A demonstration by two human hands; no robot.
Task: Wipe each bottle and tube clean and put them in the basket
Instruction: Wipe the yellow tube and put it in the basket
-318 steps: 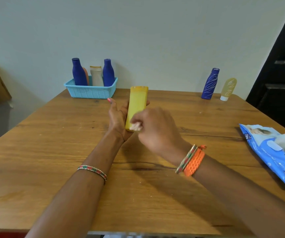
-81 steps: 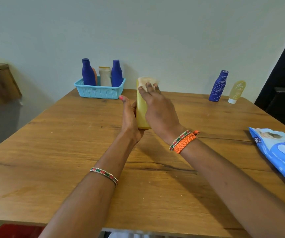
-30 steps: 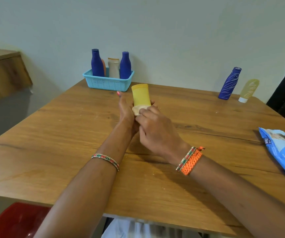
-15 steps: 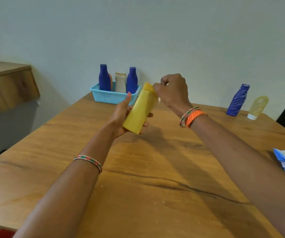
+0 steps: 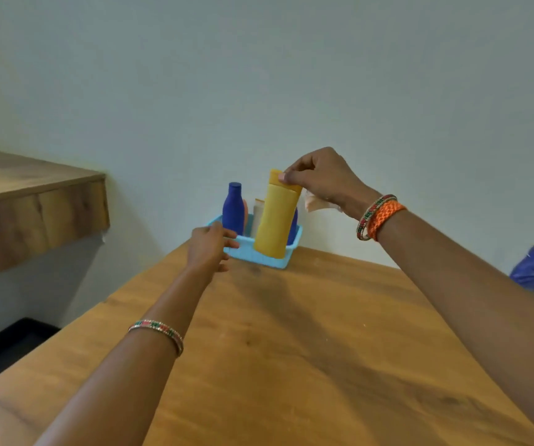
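A yellow bottle (image 5: 276, 220) hangs upright in front of the light blue basket (image 5: 246, 250) at the table's far edge. My right hand (image 5: 320, 178) pinches its cap from above, and a crumpled wipe (image 5: 315, 202) is tucked under that palm. My left hand (image 5: 209, 246) touches the basket's front left rim with relaxed fingers and holds nothing. In the basket stand a blue bottle (image 5: 233, 209), a white bottle (image 5: 258, 215) and another blue bottle (image 5: 293, 228), mostly hidden behind the yellow one.
A blue patterned bottle (image 5: 531, 268) stands at the far right of the wooden table (image 5: 291, 349), blurred. A wooden shelf (image 5: 34, 201) juts from the wall on the left. The wall rises right behind the basket.
My right hand has taken the yellow bottle by its cap and carried it to the basket. My left hand has let go of the bottle and reached the basket's rim.
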